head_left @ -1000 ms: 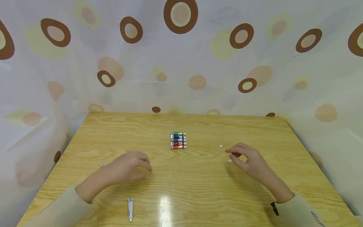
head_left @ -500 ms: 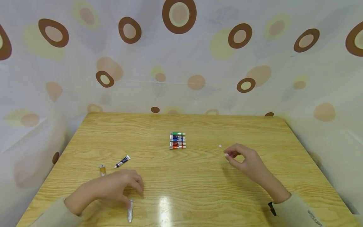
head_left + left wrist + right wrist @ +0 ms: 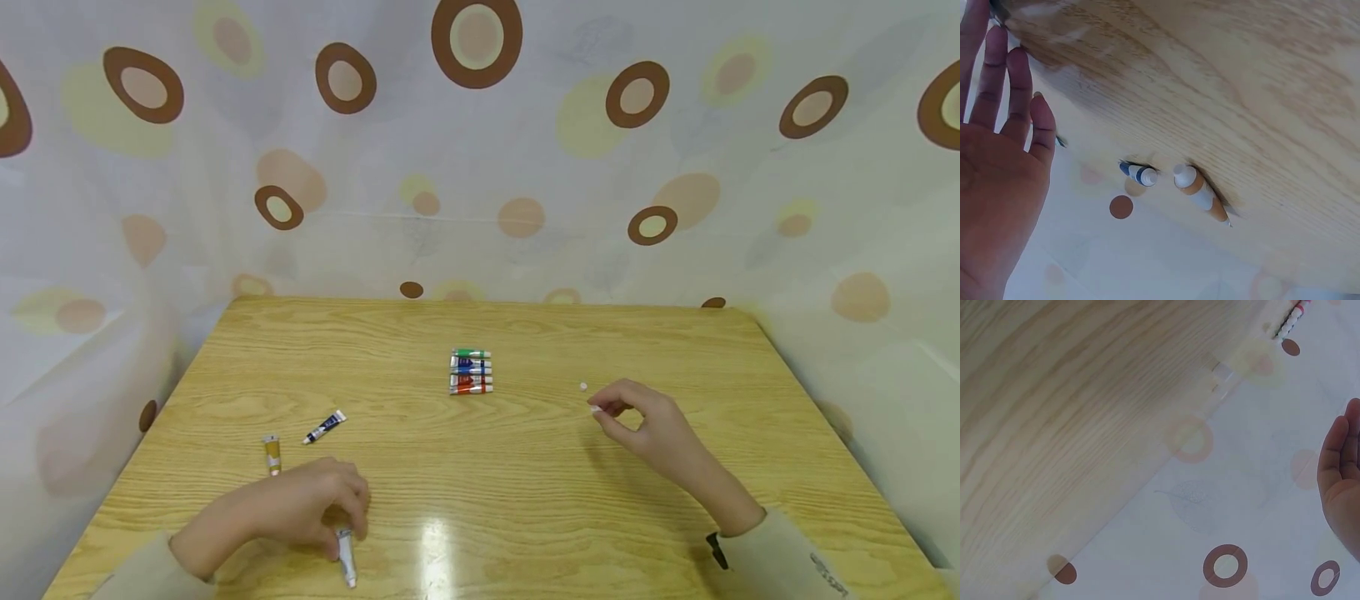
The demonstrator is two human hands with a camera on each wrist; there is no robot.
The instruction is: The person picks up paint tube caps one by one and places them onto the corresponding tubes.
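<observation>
My left hand [image 3: 300, 504] pinches the crimped end of a white paint tube [image 3: 347, 560] near the table's front; its capped end points toward me. Over at the right, the right hand [image 3: 652, 421] holds a small white cap [image 3: 596, 408] between thumb and index finger. Another white cap [image 3: 583, 387] lies on the table just beyond those fingertips. Beside the left hand are an ochre paint tube [image 3: 272, 454] and a dark blue one [image 3: 324, 426]. The left wrist view shows only the palm and fingers [image 3: 1021, 81] at its edge, with the pinched tube out of sight.
Several paint tubes [image 3: 471, 372] in green, blue and red lie side by side at the middle of the wooden table [image 3: 525, 467]. A patterned sheet [image 3: 480, 167] hangs behind the table and along both sides.
My left hand has moved down toward the table's front and taken hold of the white tube, which has turned slightly. The right fingers have shifted a little left, now with a cap showing in them.
</observation>
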